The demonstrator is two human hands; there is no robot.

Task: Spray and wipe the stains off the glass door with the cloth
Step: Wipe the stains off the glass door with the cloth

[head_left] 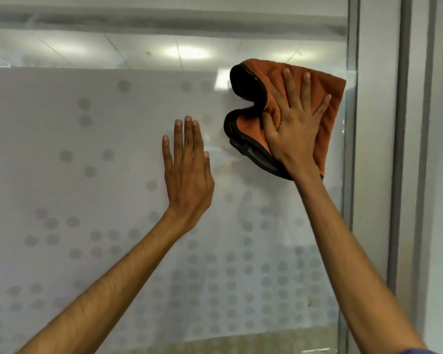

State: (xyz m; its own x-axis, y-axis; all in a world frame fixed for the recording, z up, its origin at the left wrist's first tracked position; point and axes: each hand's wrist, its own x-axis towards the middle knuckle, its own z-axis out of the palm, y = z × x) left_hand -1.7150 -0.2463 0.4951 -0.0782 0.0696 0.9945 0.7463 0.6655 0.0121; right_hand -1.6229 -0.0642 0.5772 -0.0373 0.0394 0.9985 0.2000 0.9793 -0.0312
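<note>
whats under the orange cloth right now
The orange cloth lies flat on the glass door, near its right edge, pressed there by the right hand. The glass it covers is hidden, so any stain beneath cannot be seen.

The glass door [113,175] stands upright and fills most of the view; its middle band is frosted and marked with grey dots [230,272], sparse at the upper left and dense toward the lower right; above the band the glass is clear. An orange cloth [325,98] with a dark edge lies bunched against the upper right of the pane, pressed flat by the right hand [296,129] with fingers spread; the left hand [187,172] rests flat on the frosted part just beside it; a grey frame [353,149] borders the pane's right edge.
</note>
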